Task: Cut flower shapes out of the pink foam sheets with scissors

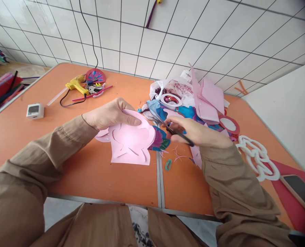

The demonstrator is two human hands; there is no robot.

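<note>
My left hand pinches the upper edge of a pink paper sheet, thumb on top. Curved cut lines run through this sheet, and its lower edge hangs over the orange table. Black-handled scissors are in my right hand, their blades pointing up and left, apart from the paper. Below the hands, a blue and purple floral cloth piece lies partly hidden behind the pink sheet. Thin pink paper trimmings and a small green clip rest on the table nearby.
A yellow glue gun with its cord, keys and a small white box are at the left. Folded pink sheets and a plastic bag sit at the back right. White cut-out rings and a phone lie at the right.
</note>
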